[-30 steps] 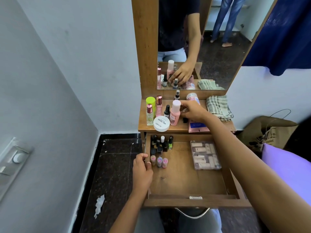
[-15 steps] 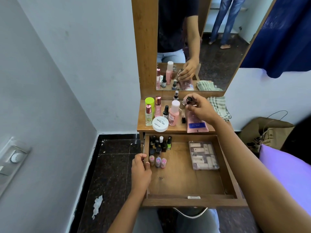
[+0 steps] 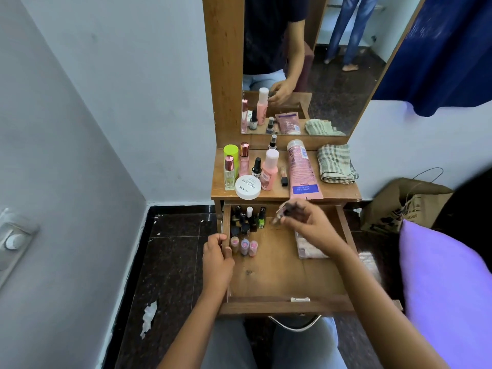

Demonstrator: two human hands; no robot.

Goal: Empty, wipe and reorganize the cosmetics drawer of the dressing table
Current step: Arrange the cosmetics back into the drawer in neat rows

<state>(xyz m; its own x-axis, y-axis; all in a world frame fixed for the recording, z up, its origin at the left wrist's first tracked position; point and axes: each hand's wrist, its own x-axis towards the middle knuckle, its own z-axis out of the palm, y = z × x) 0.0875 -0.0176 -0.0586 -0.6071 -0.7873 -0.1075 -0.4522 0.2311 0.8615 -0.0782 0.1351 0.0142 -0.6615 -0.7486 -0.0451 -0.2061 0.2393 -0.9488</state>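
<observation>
Clamps drawer (image 3: 274, 272) left wall with left grip (image 3: 217, 258); pinches blurred bottle (image 3: 283, 210) in right grip (image 3: 308, 226) above drawer's back, near polishes (image 3: 250, 222).

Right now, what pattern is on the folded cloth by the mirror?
The cloth has grey-green checks; head view.

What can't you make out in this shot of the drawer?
All in the head view:
- The item pinched in the right hand is blurred by motion, so I cannot tell what it is.
- The case in the drawer is mostly hidden by that hand and wrist.
- The bottles at the back left overlap in shadow, and their labels are too small to read.
- The fine print on the tube is too small to read.
</observation>
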